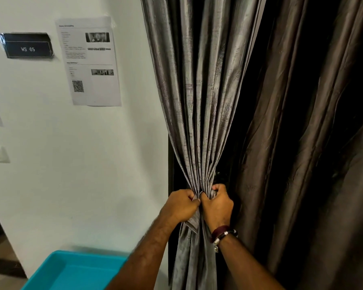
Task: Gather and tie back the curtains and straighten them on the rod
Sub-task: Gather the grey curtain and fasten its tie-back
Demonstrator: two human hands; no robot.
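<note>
Grey curtain (199, 97) hangs centre frame, pleats bunched at lower centre. Left hand (181, 205) and right hand (217, 204), side by side, both clench the gathered fabric. Darker curtain (306, 143) hangs right.

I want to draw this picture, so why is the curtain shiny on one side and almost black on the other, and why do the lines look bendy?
In the head view, light falls on the grey curtain, so its folds gleam, while the brown curtain hangs in shadow. The wide lens bends the wall edges. The paper notice is too blurry to read. The left hand and right hand look sharp.
</note>
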